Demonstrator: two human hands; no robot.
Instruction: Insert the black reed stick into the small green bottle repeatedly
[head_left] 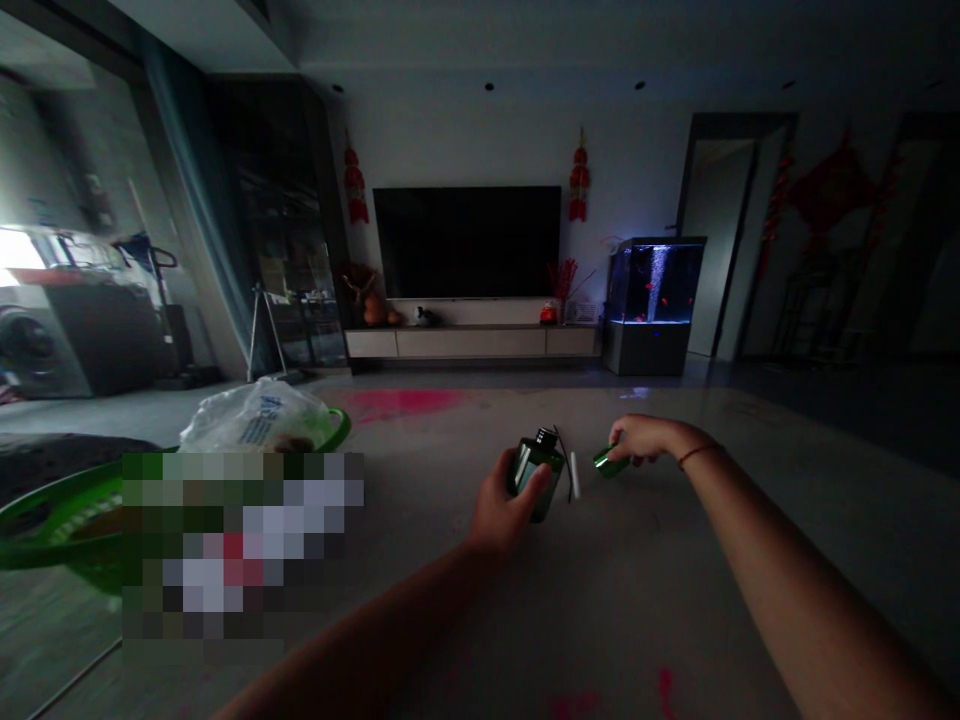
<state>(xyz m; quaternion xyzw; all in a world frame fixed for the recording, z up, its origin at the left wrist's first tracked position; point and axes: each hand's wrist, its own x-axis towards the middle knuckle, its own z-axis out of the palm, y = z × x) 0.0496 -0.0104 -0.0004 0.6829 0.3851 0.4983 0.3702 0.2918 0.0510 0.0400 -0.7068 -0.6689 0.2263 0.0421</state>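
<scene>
Two hands work over a grey surface [675,600] in a dim room. Left hand [501,510] is closed around a dark green bottle [534,478], held upright near centre. Right hand [641,440] pinches a small green cap [609,461] just right of the bottle. A white stick [575,475] lies between them. A green basket [52,520] sits far left.
</scene>
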